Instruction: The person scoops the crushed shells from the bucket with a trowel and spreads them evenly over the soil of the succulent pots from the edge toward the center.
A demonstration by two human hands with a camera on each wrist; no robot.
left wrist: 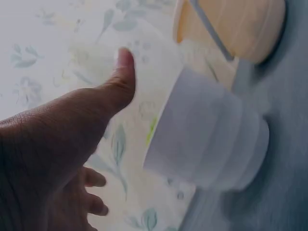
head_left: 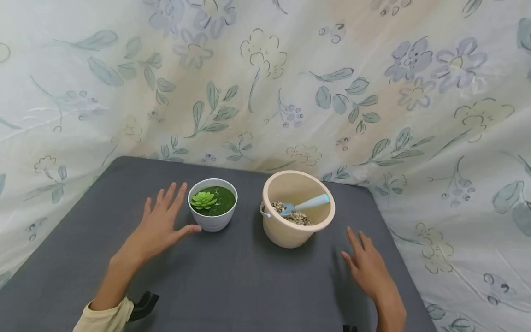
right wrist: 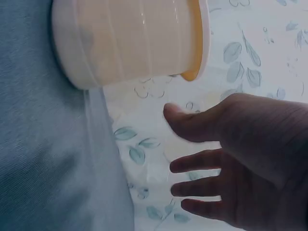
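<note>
A white round pot (head_left: 213,223) stands on the dark table, holding a green succulent (head_left: 203,200) at the left of a dark green filling. Just left of it is my left hand (head_left: 159,226), fingers spread and thumb stretched toward the pot; the left wrist view shows a gap between thumb and pot (left wrist: 207,134). To the right, a cream bucket (head_left: 286,234) holds a pebbly mix (head_left: 299,218) and a small blue trowel (head_left: 312,202) leaning on its inner wall. My right hand (head_left: 368,267) hovers right of the bucket, fingers loosely extended, holding nothing.
A grey cloth-covered table (head_left: 240,286) lies under both containers. Behind and beside it hangs a floral-patterned curtain (head_left: 257,92). The bucket's handle (head_left: 264,211) hangs on its left side. Dark straps show at both wrists.
</note>
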